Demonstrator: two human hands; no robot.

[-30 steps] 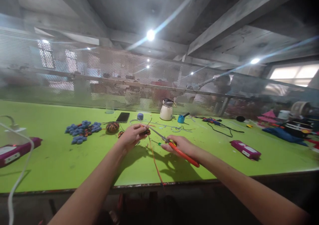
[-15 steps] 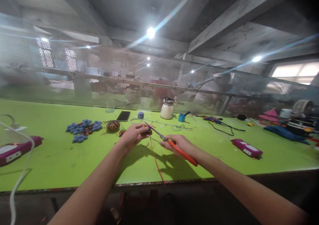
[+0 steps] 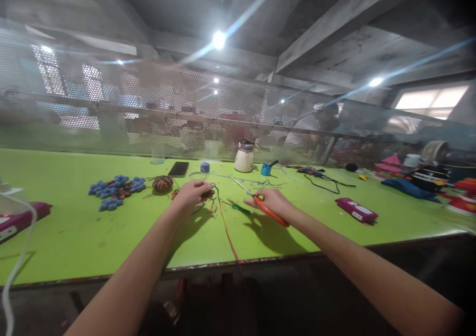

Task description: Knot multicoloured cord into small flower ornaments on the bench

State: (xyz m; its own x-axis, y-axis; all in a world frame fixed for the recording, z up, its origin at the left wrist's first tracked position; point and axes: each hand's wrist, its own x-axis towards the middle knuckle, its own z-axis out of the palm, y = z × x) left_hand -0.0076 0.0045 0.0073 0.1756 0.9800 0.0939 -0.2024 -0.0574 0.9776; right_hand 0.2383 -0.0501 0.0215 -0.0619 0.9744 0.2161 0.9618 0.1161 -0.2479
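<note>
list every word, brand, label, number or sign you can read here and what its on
No text can be read.
Purple power strip on the right: pale label, any print too small to read.
Purple power strip on the left: pale panel, too blurred to read.
Cream jug: faint marks, too small to make out.
Orange-handled scissors in the right hand: no lettering visible.

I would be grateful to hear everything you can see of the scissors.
The scissors have orange-red handles that look like plastic, and slim silvery blades that look like metal. The right hand holds them at the handles, above the green tabletop, blades pointing forward and to the left. The tips are clear of the left hand; only the right hand appears to touch them. Whether the blades are quite closed I cannot tell.
</note>
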